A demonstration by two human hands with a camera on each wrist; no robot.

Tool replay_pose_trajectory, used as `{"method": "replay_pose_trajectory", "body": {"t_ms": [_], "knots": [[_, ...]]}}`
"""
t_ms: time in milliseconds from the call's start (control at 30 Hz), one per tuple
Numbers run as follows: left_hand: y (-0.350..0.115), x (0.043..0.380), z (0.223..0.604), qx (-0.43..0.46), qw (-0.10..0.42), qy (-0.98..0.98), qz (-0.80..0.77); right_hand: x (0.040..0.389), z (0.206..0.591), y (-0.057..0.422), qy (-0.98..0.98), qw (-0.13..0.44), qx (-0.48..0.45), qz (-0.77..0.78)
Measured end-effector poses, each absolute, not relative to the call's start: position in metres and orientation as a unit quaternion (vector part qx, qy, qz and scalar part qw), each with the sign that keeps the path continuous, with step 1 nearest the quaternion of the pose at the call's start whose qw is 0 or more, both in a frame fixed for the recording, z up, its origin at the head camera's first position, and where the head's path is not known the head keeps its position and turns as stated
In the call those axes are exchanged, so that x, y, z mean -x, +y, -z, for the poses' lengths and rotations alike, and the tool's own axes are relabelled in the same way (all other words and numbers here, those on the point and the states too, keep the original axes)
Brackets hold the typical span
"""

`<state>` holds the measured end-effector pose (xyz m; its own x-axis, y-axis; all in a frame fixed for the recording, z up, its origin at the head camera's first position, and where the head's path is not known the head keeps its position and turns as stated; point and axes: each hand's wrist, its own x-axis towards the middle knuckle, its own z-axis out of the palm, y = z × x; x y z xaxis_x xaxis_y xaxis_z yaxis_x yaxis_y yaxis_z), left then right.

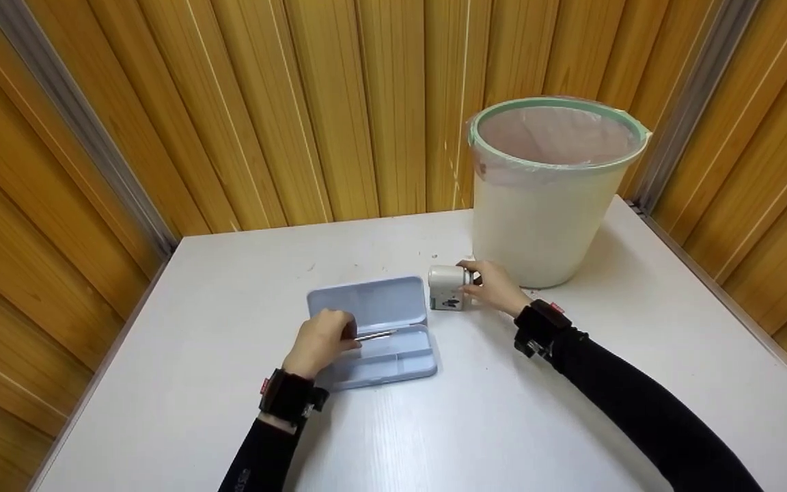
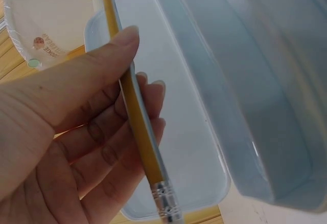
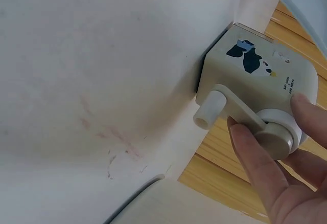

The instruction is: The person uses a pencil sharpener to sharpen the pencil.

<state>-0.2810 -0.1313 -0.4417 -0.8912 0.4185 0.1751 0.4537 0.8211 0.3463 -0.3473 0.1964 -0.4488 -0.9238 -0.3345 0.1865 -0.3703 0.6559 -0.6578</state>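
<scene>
My left hand (image 1: pixel 322 342) pinches a yellow pencil (image 2: pixel 137 116) between thumb and fingers, above a light blue pencil case (image 1: pixel 383 301). The pencil's silvery ferrule shows at one end in the left wrist view; its other end overlaps the sharpener there. The case lies open with its lid folded back. Just right of the lid, my right hand (image 1: pixel 499 287) grips a cream hand-crank pencil sharpener (image 3: pixel 255 70) near the collar where the crank joins. A dark animal print marks the sharpener's side, and its crank arm (image 3: pixel 237 106) ends in a round knob.
Behind my right hand stands a tall cream bin (image 1: pixel 537 225) with a green rim and a clear liner. Small crumbs and reddish smudges (image 3: pixel 120 142) mark the white table (image 1: pixel 393 437). Wood-patterned panels (image 1: pixel 352 109) enclose the back and sides.
</scene>
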Motion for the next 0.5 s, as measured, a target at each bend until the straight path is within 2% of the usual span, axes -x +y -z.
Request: {"method": "replay_pose_trajectory", "body": {"t_ms": [500], "knots": [[-0.132, 0.281, 0.441, 0.216, 0.038, -0.956, 0.195, 0.298, 0.443, 0.227, -0.911, -0.024, -0.227, -0.343]]}}
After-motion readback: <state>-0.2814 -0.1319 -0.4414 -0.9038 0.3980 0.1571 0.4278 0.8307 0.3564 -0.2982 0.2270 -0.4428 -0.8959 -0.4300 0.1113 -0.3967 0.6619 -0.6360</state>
